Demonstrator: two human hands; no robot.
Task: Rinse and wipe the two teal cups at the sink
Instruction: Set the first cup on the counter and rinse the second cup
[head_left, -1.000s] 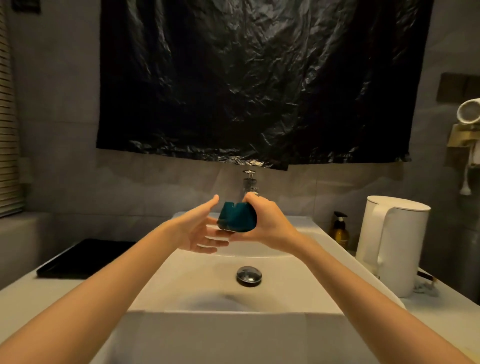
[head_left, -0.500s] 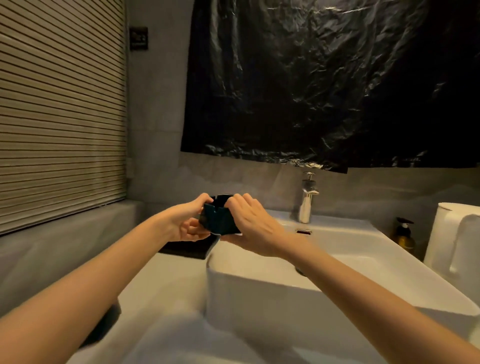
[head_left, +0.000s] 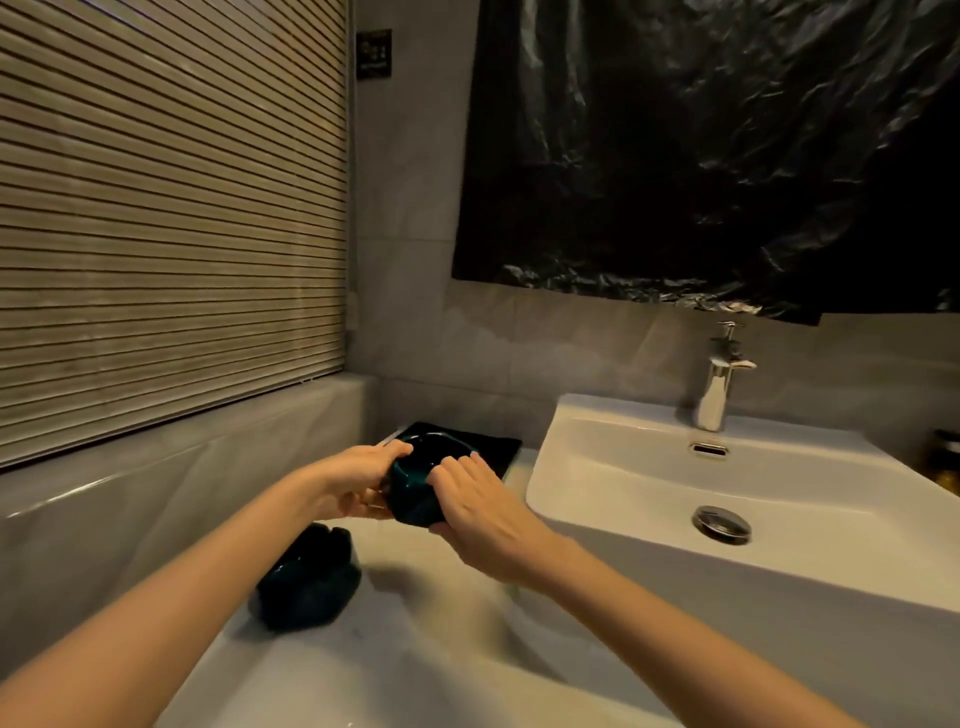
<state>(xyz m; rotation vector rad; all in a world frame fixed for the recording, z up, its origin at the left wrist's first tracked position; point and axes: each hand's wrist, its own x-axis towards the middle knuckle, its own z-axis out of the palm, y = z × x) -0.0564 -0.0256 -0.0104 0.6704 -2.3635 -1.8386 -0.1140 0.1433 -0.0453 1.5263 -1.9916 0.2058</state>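
Note:
I hold one teal cup (head_left: 413, 486) between both hands, above the counter to the left of the white sink (head_left: 597, 452). My left hand (head_left: 353, 486) grips its left side with the thumb over the rim. My right hand (head_left: 480, 512) grips its right side, fingers curled over the rim. The cup's mouth tilts up and away from me. The second teal cup (head_left: 309, 582) stands on the counter below my left forearm, partly hidden by it.
A black tray (head_left: 498, 449) lies on the counter behind the held cup. A chrome faucet (head_left: 719, 384) rises at the sink's back edge, and a drain plug (head_left: 722, 524) sits in the basin. Slatted blinds (head_left: 166, 208) cover the left wall. Black plastic sheeting (head_left: 701, 150) hangs above.
Both hands carried the teal cup from under the faucet leftward, out over the counter. The view swung left, bringing the second cup into sight.

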